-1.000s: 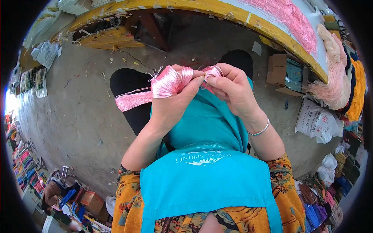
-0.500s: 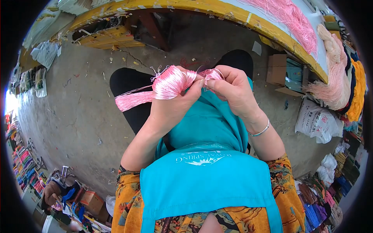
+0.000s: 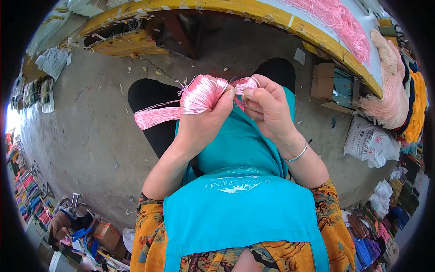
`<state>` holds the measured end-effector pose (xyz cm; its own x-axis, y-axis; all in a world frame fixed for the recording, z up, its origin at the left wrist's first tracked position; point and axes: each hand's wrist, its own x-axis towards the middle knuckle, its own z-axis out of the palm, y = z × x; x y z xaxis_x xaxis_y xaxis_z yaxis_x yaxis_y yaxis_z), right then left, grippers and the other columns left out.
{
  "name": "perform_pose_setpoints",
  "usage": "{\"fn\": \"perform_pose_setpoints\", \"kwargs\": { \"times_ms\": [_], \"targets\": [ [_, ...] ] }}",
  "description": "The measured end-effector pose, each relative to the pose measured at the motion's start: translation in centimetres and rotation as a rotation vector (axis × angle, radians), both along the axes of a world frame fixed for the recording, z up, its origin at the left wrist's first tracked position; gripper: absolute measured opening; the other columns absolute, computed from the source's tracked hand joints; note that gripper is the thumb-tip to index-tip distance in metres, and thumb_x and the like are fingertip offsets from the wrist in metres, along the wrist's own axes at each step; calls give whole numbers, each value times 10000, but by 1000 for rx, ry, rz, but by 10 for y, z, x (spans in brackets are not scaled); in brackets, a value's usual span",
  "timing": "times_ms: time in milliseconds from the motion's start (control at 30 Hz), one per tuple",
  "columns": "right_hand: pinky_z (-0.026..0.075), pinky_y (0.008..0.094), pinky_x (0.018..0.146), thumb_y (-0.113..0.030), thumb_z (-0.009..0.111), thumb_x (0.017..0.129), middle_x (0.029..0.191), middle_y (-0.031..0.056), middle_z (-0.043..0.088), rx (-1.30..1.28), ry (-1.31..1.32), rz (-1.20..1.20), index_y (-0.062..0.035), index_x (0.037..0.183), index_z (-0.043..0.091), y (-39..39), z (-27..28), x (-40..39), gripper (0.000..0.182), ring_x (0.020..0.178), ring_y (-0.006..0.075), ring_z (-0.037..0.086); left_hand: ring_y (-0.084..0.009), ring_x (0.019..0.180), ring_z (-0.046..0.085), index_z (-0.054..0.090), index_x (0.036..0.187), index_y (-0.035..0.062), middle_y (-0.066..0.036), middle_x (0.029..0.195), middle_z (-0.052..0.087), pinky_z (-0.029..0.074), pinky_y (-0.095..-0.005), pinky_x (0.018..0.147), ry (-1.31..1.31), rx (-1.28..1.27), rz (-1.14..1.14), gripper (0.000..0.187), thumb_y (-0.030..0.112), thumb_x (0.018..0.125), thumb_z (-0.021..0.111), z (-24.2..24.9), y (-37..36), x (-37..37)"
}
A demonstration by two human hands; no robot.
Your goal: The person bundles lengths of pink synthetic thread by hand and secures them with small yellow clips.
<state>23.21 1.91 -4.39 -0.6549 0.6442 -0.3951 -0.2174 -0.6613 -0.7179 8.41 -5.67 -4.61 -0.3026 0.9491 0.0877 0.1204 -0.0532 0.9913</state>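
Observation:
A bundle of shiny pink thread is held up in front of my knees. Wrapped around its thick, rounded part is my left hand, with the thumb pressed on the thread near the narrow end. A flat pink tail of thread hangs out to the left over my knee. My right hand pinches the small looped end of the bundle between thumb and fingers, close to my left thumb. Loose strands stick out at the bundle's upper left.
A yellow-edged table curves across the front, with a pink thread hank on it. Pale and orange skeins hang at its right end. A cardboard box and white sack stand on the floor at right.
My right hand has turned and its fingers have shifted on the looped end. My left hand and the thread bundle have moved slightly to the right.

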Motion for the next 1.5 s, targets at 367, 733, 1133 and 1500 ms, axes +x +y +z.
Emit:
{"fn": "perform_pose_setpoints", "kwargs": {
  "times_ms": [367,733,1133,1500],
  "targets": [
    [207,188,410,-99,544,927,589,-78,402,-264,207,-49,-96,824,539,-5,-6,-2,103,459,4,292,-22,642,448,603,829,7,29,697,531,378,-216,547,-264,-132,58,88,43,909,610,1,-3,3],
    [216,187,422,-111,568,933,606,-75,425,-2,9,-90,-83,860,562,-9,1,-4,78,483,4,315,-27,648,446,612,828,6,42,686,512,377,-217,577,-190,-91,56,100,51,917,594,5,-3,1],
    [215,188,410,-123,538,944,587,-78,394,-196,92,-76,-90,847,546,-8,-1,-4,104,459,7,293,-1,522,352,619,787,71,80,616,465,249,-195,455,-758,-351,32,130,115,908,602,-3,-4,-5],
    [225,230,418,-213,430,969,544,-78,333,-584,430,3,-90,844,537,-5,-12,0,205,429,40,251,3,493,311,593,807,73,87,601,428,222,-199,434,-835,-410,-12,122,127,916,587,-2,-1,-5]
  ]
}}
